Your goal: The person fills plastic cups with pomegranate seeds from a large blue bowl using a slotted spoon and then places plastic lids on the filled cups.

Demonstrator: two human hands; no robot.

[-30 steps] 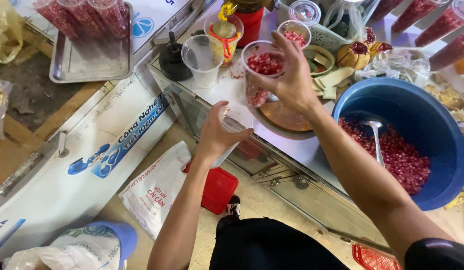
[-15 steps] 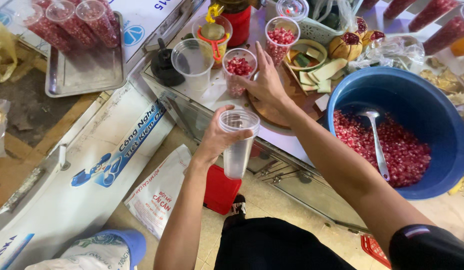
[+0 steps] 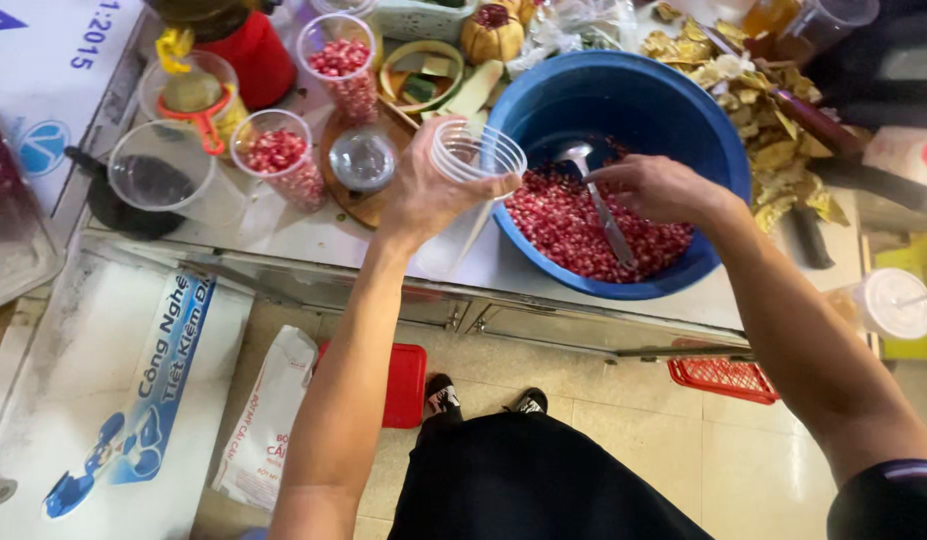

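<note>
2 filled cups (image 3: 345,62), 1 bowl (image 3: 723,150)

I am looking down at a pale tiled floor (image 3: 623,420) lying under a white-topped, metal-edged counter (image 3: 363,250), daylight falling evenly.

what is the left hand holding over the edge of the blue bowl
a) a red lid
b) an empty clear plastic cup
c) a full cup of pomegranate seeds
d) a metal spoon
b: the left hand grips an empty clear plastic cup at the rim of the blue bowl, while the right hand is on the metal spoon in the seeds.
</note>
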